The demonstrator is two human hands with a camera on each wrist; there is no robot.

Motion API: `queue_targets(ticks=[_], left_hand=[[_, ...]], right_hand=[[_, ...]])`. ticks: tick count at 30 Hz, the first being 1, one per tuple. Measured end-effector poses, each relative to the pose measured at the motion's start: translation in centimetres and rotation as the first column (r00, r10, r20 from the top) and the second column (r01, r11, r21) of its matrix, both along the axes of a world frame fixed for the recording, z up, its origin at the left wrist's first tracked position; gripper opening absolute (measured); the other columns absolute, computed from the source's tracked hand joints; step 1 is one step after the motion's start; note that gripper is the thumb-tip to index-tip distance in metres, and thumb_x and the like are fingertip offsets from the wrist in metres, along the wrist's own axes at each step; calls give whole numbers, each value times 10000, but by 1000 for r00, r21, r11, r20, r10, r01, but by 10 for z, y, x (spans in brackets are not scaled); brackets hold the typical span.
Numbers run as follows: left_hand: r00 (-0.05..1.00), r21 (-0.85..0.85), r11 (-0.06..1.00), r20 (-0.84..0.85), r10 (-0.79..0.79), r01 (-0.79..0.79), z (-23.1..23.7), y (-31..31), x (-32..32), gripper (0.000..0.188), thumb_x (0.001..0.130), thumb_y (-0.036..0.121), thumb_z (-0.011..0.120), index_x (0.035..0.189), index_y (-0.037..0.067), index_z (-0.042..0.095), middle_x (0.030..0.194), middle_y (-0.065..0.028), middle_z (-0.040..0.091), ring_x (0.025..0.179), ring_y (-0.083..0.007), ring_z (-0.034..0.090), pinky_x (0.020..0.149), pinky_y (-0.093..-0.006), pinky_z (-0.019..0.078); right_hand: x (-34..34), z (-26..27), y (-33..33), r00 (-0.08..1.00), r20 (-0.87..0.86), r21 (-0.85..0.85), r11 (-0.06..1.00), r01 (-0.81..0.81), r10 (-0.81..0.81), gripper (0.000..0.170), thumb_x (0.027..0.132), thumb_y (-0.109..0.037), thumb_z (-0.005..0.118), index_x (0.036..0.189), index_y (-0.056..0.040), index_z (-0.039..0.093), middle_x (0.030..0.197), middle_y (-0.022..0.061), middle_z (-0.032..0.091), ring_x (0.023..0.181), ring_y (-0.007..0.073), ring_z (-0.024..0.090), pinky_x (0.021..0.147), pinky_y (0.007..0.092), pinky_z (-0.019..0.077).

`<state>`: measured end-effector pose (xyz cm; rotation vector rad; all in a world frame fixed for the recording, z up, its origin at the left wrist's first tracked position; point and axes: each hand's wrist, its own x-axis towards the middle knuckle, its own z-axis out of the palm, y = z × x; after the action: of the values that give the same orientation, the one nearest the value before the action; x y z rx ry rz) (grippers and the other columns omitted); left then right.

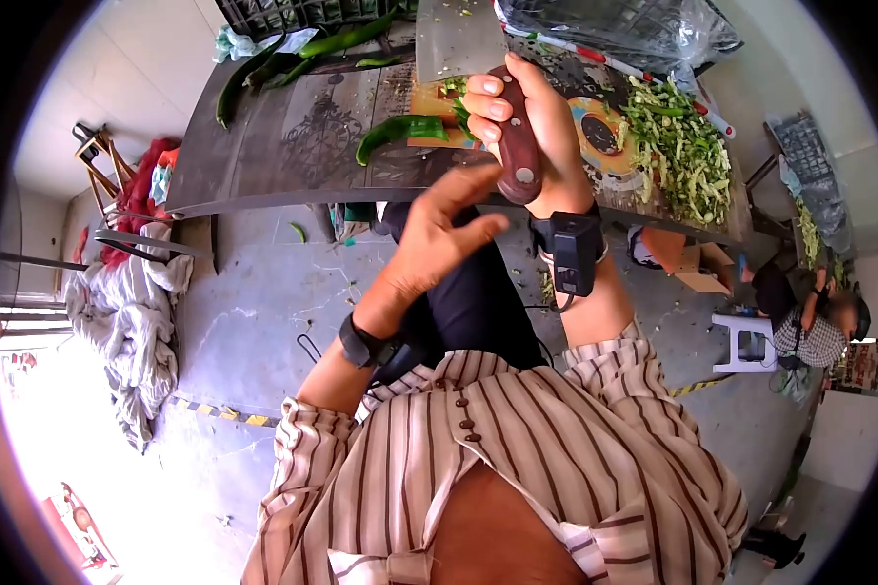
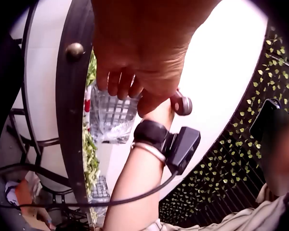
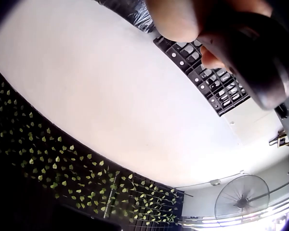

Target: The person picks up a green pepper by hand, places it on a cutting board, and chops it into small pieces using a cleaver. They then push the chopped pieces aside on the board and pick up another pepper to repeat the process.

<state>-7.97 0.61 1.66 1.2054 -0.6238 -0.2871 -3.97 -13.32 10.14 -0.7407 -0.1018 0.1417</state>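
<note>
My right hand (image 1: 546, 117) grips the reddish-brown riveted handle (image 1: 520, 146) of a cleaver. Its wide blade (image 1: 458, 39) points away from me over the table. The left hand (image 1: 444, 244) is held just left of the handle's butt end, thumb spread from the fingers, with nothing in it. From the left wrist, the left hand (image 2: 144, 57) overlaps the right wrist, and the handle's end (image 2: 183, 104) shows beside it. A cut green pepper (image 1: 397, 135) lies on the table left of the right hand. Much of the chopping area is hidden behind the hand and blade.
Chopped green pepper (image 1: 688, 161) is heaped at the table's right. Whole long peppers (image 1: 263, 68) lie at the back left, near a black crate (image 1: 293, 15). A red-and-white pole (image 1: 605, 60) and a plastic-covered crate (image 1: 634, 29) are behind. Another person (image 1: 810, 327) is at right.
</note>
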Motion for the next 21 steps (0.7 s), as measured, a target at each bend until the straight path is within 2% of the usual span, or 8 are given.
queue_targets(ticks=[2,4,7,10,12,13,17,21], left_hand=[[975,39,983,-141,-171,178,2,-2,-8,538,839,27,713,1336,-25,513,1261,-67,566,1195,-170,523,1041,-330,400],[911,-106,949,-268,-314,296,-1,-6,-9,545,828,9,703,1336,-15,508,1277,-47,552,1199,-165,503,1029,-331,404],[842,-157,896,-305,-445,416,1,-5,-5,606,817,19,695,1376,-4,463,1303,-47,535,1221,-171,476,1032,-343,394],[807,-316,845,-285,-518,431,0,-12,-10,693,812,90,711,1423,1,396,1328,-66,518,1245,-189,463,1047,-360,377],[787,-369,833,-315,-530,413,3,-13,-14,729,813,128,719,1439,4,367,1350,-82,507,1257,-205,466,1062,-370,367],[765,-425,817,-346,-544,389,6,-14,-15,767,814,167,727,1455,7,338,1373,-99,496,1269,-221,469,1076,-379,357],[827,-466,807,-239,-509,362,18,-25,-16,818,833,313,740,1463,10,316,1436,-145,455,1322,-253,443,1109,-392,337],[809,-516,783,-258,-528,347,8,-32,-19,791,865,351,706,1467,19,315,1430,-132,463,1316,-241,449,1115,-392,328]], right_hand=[[4,-5,-1,997,68,41,999,-28,25,176,1014,-234,434,901,-107,388,812,26,515,650,99,471,557,284,414],[-1,2,6,995,91,-66,997,34,-28,175,1012,-247,437,919,-102,405,812,24,518,651,101,481,562,285,421],[-4,5,8,994,111,-65,998,15,-8,181,1007,-264,445,959,-90,437,809,20,521,653,100,490,562,287,428],[-4,5,11,994,111,-21,1000,-19,21,187,1002,-271,455,997,-83,459,805,19,519,648,98,488,556,286,431],[-8,7,16,996,83,26,999,-32,30,251,1019,-256,463,859,-67,419,818,15,475,636,68,434,542,246,402],[-9,8,18,996,88,11,1000,-21,20,251,1020,-267,466,873,-67,425,818,12,473,631,64,433,534,242,403],[-8,6,26,998,55,69,997,-33,30,242,1017,-286,469,897,-78,438,809,2,467,632,62,441,521,234,401],[-2,3,28,996,78,56,998,-42,38,232,1016,-291,465,910,-86,441,806,0,467,630,66,443,527,239,408]])
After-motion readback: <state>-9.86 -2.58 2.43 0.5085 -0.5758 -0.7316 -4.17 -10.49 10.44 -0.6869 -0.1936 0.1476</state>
